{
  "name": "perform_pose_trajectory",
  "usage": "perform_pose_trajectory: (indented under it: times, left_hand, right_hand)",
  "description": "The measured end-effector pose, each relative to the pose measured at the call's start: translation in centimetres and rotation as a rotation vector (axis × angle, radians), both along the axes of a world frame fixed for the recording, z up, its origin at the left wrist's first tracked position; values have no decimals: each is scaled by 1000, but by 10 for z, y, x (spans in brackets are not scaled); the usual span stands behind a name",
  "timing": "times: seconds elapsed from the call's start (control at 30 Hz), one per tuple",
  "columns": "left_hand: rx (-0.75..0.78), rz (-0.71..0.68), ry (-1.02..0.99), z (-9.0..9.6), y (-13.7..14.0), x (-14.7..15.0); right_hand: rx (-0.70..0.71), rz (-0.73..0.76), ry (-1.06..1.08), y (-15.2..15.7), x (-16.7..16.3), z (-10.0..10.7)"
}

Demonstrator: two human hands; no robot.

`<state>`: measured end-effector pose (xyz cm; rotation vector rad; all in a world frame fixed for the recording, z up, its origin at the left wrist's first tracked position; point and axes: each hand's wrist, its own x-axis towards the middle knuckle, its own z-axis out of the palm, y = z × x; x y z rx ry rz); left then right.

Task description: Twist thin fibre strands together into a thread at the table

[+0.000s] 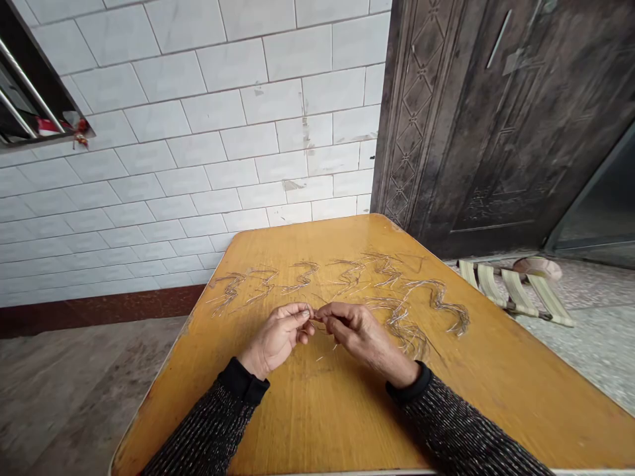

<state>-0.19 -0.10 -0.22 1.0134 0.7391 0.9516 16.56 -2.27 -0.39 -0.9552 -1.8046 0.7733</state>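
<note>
My left hand [278,337] and my right hand [360,334] meet over the middle of a yellow wooden table [317,410]. Both pinch the same thin wire strand [313,317] between thumb and fingers, fingertips almost touching. Both forearms wear dark knitted sleeves. Beyond the hands, small bunches of thin wavy wire [302,274] lie in a row across the tabletop. A larger loose pile of wire [411,314] lies just right of my right hand.
A white tiled wall [198,132] stands behind the table, a dark carved door [496,119] to the right. A folded stool with striped webbing [516,291] lies on the floor by the door. A window ledge [40,112] juts out at upper left.
</note>
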Motion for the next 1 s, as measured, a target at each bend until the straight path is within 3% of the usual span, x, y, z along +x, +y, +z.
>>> perform_pose_trajectory:
  times: [0.13,0.33,0.57,0.7,0.83,0.9,1.0]
  left_hand:
    - [168,-41,195,0,0,1]
    - [349,46,470,-5,1,6]
    - [220,-88,350,-1,-1,0]
    - [140,27,323,0,2,-3]
    - [212,201,489,0,6,-2]
    - [243,203,526,1,6,-1]
    - [213,96,510,1,5,0]
  right_hand:
    - [56,-21,-144,0,3,2]
    - [236,-178,-416,2,5,1]
    - [265,-292,-595,2,7,0]
    - [278,-289,-662,2,8,2]
    - [274,-296,-705,1,7,2]
    - [264,-298,-715,1,7,2]
    - [256,-293,-676,2,7,1]
